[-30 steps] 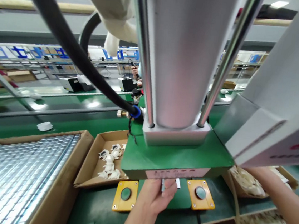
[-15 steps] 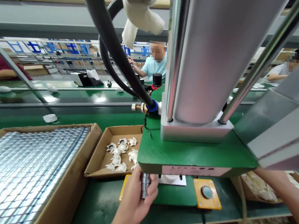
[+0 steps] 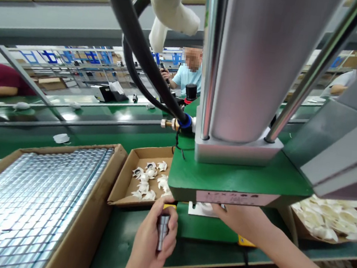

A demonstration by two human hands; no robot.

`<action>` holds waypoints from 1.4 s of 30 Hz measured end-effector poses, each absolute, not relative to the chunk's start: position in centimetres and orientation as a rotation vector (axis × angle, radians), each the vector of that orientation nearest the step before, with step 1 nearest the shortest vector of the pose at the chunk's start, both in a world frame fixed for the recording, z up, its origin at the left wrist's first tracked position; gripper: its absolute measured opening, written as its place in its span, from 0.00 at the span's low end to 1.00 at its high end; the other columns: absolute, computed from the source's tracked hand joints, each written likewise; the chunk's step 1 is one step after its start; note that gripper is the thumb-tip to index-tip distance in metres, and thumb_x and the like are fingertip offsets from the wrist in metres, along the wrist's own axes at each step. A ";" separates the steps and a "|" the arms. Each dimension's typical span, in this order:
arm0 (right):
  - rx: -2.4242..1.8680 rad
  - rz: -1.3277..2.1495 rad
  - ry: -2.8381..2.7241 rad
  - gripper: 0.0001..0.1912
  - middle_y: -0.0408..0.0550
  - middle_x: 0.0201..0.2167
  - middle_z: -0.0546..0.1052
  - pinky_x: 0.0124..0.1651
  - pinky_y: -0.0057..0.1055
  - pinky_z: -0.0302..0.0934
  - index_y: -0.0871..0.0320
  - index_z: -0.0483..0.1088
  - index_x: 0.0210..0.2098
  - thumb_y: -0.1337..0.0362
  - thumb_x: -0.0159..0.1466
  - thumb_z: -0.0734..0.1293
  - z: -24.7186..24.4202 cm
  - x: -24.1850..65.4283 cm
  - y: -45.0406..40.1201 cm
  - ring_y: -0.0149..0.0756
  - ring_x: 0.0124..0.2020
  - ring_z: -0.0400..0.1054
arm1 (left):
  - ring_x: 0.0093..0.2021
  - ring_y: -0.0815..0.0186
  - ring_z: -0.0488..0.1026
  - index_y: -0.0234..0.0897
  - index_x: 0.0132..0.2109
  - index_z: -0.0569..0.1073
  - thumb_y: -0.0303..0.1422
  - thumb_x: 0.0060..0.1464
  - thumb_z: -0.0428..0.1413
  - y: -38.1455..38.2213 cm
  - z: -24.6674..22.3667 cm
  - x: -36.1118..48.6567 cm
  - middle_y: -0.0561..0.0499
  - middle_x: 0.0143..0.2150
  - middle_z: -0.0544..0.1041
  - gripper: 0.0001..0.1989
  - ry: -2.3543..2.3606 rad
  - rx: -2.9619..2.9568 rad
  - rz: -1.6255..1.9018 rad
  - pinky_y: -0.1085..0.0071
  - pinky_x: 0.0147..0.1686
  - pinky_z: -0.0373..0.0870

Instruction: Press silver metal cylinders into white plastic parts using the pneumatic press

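My left hand (image 3: 158,230) is closed around a short stack of shiny metal cylinders (image 3: 162,232), in front of the press's left side. Beneath the green press head (image 3: 237,179), my right hand (image 3: 226,211) reaches in from the right to the white base plate (image 3: 193,209). A white piece (image 3: 205,207) shows beside its fingertips on the plate. The press head covers most of those fingers, so their grip is hidden. Close behind my left hand stands a shallow cardboard box (image 3: 123,190) with white finned parts (image 3: 143,186) in it.
A large carton (image 3: 82,213) of metal cylinders in tight rows stands at left. White curved pieces (image 3: 327,215) fill a box at right. A yellow button plate (image 3: 245,241) shows partly under my right forearm. Black hoses (image 3: 136,51) run to the press. Co-workers sit across the line.
My right hand has moved left from the box of white pieces to under the press head. My left hand has shifted slightly left and down, still holding the metal cylinders.
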State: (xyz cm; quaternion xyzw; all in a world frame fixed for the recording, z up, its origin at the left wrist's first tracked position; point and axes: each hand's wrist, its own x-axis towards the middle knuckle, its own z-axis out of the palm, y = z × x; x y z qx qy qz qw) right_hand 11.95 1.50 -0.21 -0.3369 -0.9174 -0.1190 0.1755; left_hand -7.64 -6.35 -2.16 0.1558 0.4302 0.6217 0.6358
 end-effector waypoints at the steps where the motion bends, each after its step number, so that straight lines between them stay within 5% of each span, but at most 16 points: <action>1: -0.932 -0.416 -2.652 0.17 0.52 0.33 0.77 0.42 0.41 0.63 0.55 0.73 0.40 0.72 0.60 0.55 -0.4 11.6 1.7 0.44 0.37 0.70 | 0.10 0.80 0.47 0.40 0.39 0.66 0.41 0.54 0.54 -6.6 -2.4 -7.7 0.60 0.21 0.63 0.11 1.007 0.374 1.423 0.83 0.07 0.40; 6: -0.944 -0.496 -2.746 0.22 0.54 0.38 0.76 0.43 0.38 0.63 0.56 0.71 0.44 0.75 0.61 0.51 0.2 11.9 1.8 0.42 0.39 0.69 | 0.11 0.80 0.47 0.41 0.39 0.65 0.39 0.54 0.53 -7.4 -3.3 -8.5 0.62 0.20 0.62 0.08 1.147 0.438 1.427 0.84 0.07 0.41; 9: -0.945 -0.292 -2.767 0.22 0.54 0.38 0.75 0.42 0.35 0.62 0.57 0.72 0.40 0.75 0.62 0.49 1.8 12.0 1.7 0.41 0.39 0.69 | 0.11 0.79 0.49 0.41 0.40 0.65 0.41 0.54 0.53 -7.5 -3.3 -8.5 0.61 0.21 0.64 0.11 1.231 0.521 1.372 0.83 0.08 0.42; 16: -0.980 0.049 -2.622 0.18 0.50 0.40 0.75 0.44 0.34 0.62 0.52 0.68 0.49 0.68 0.66 0.53 1.5 11.8 1.9 0.39 0.39 0.69 | 0.14 0.76 0.52 0.40 0.38 0.69 0.43 0.54 0.53 -7.5 -3.4 -8.0 0.60 0.19 0.61 0.12 1.505 0.809 1.274 0.81 0.12 0.47; 19: -0.982 0.017 -2.456 0.15 0.50 0.35 0.76 0.41 0.36 0.64 0.54 0.72 0.41 0.66 0.65 0.55 -1.8 13.5 2.0 0.40 0.34 0.71 | 0.24 0.68 0.68 0.41 0.35 0.73 0.41 0.54 0.54 -7.7 -3.7 -9.0 0.53 0.25 0.72 0.10 1.740 1.115 1.220 0.76 0.23 0.63; 23: -1.120 -0.067 -2.315 0.12 0.50 0.33 0.76 0.40 0.35 0.64 0.56 0.71 0.34 0.62 0.65 0.57 -5.4 17.5 1.2 0.41 0.38 0.71 | 0.37 0.58 0.74 0.45 0.38 0.77 0.40 0.53 0.55 -8.7 -4.7 -10.6 0.49 0.37 0.79 0.08 2.043 1.457 1.047 0.70 0.38 0.66; 33: -1.132 -0.139 -2.486 0.16 0.47 0.42 0.75 0.49 0.36 0.62 0.58 0.66 0.51 0.62 0.67 0.56 -8.2 21.5 -1.9 0.36 0.42 0.68 | 0.31 0.60 0.77 0.46 0.53 0.72 0.37 0.61 0.43 -10.2 -6.3 -11.0 0.50 0.36 0.78 0.18 2.393 1.939 0.235 0.71 0.24 0.66; 39: -1.202 0.065 -2.344 0.14 0.45 0.41 0.76 0.45 0.32 0.66 0.53 0.67 0.49 0.59 0.66 0.58 -7.7 21.5 -1.8 0.35 0.42 0.70 | 0.44 0.57 0.75 0.44 0.49 0.74 0.39 0.60 0.45 -9.7 -5.3 -11.4 0.47 0.44 0.78 0.17 2.174 1.658 0.562 0.67 0.41 0.69; 42: -1.309 0.318 -2.250 0.14 0.44 0.40 0.76 0.38 0.28 0.68 0.51 0.68 0.46 0.55 0.64 0.60 -6.4 21.0 -1.5 0.33 0.38 0.71 | 0.35 0.61 0.75 0.42 0.44 0.75 0.46 0.58 0.45 -9.7 -4.5 -11.1 0.48 0.38 0.78 0.19 1.970 1.243 0.937 0.71 0.34 0.70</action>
